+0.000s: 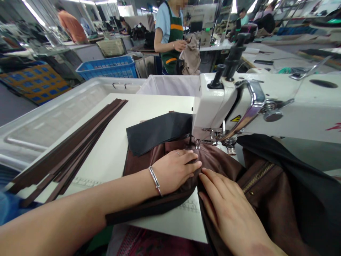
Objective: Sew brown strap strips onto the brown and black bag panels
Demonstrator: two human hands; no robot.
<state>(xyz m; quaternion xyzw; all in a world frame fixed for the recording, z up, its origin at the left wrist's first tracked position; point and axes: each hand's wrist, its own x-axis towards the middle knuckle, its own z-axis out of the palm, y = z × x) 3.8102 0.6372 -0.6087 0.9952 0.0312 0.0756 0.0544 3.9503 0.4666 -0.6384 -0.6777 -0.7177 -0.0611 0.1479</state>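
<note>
My left hand (174, 169), with a silver bracelet at the wrist, lies on brown fabric (149, 161) just in front of the presser foot (197, 145) of a white sewing machine (213, 103); its fingers are spread. Palm down beside it, my right hand (226, 199) rests on the same garment, its fingers stretched toward the foot. The fabric passes under the foot. To the right the garment bunches up, showing a brass zipper (258, 177) and black cloth (301, 181). A stack of dark pieces (158, 132) lies left of the needle area.
Long brown strips (71, 153) lie on the white table (138, 103) at the left. Behind are a white plastic bin (53, 113), a lilac-lined bin (170, 84) and a blue basket (108, 67). A person in a green apron (174, 35) holds beige cloth beyond.
</note>
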